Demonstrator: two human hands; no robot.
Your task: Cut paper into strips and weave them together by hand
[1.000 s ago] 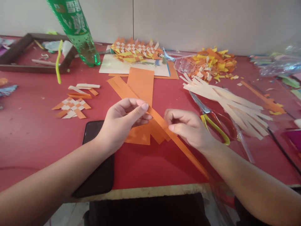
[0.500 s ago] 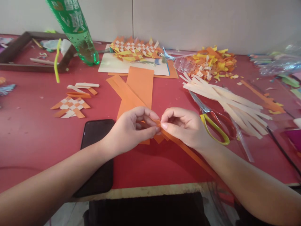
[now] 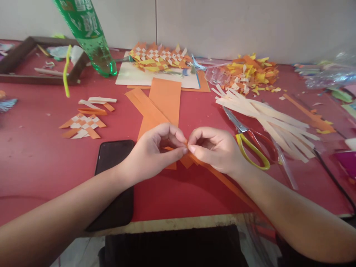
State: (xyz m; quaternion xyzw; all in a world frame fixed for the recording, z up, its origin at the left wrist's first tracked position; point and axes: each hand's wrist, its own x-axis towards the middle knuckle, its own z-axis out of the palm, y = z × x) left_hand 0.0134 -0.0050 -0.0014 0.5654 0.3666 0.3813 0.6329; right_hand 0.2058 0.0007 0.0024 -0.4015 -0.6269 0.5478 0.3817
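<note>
Between my two hands runs a narrow orange paper strip (image 3: 219, 177), its long end trailing under my right forearm. My left hand (image 3: 158, 150) pinches the strip's near end between thumb and fingers. Right beside it, my right hand (image 3: 215, 150) pinches the same strip, the fingertips of both hands almost touching. Wider orange paper sheets (image 3: 166, 98) lie on the table behind and beneath my hands. On the left rests a woven orange-and-white paper fish (image 3: 85, 125), with several folded strips (image 3: 97, 105) just above it.
Scissors (image 3: 251, 148) lie right of my right hand, beside cream paper strips (image 3: 267, 118). A black phone (image 3: 114, 159) sits under my left forearm. At the back are a green bottle (image 3: 91, 40), a dark frame (image 3: 25, 78), woven fish on white card (image 3: 160, 57) and paper scraps (image 3: 250, 72).
My fingertips have drawn closer together, covering more of the strip's end between them. The view has shifted very slightly; the things on the table lie as before.
</note>
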